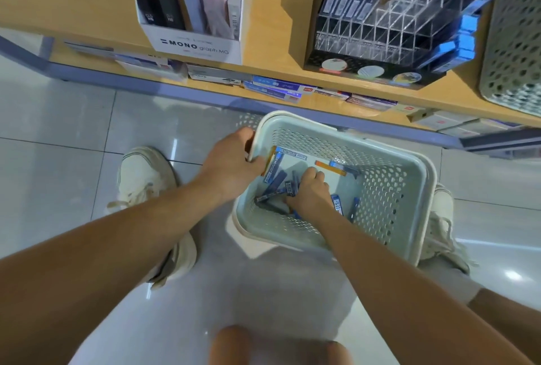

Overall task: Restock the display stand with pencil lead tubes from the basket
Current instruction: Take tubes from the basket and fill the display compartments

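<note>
**A:** We're crouched over the basket on the floor, at four o'clock. Our left hand grips its rim at the ten o'clock corner.

**B:** The right hand is inside, fingers curled down among the pencil lead tubes. We can't tell if one's actually pinched.

**A:** Up at one o'clock is the display stand. Its top rows carry blue tubes, and the lower clear slots look bare.

**B:** So we reckon plenty's left, with a scatter of tubes loose in the basket and many slots to fill.
</note>
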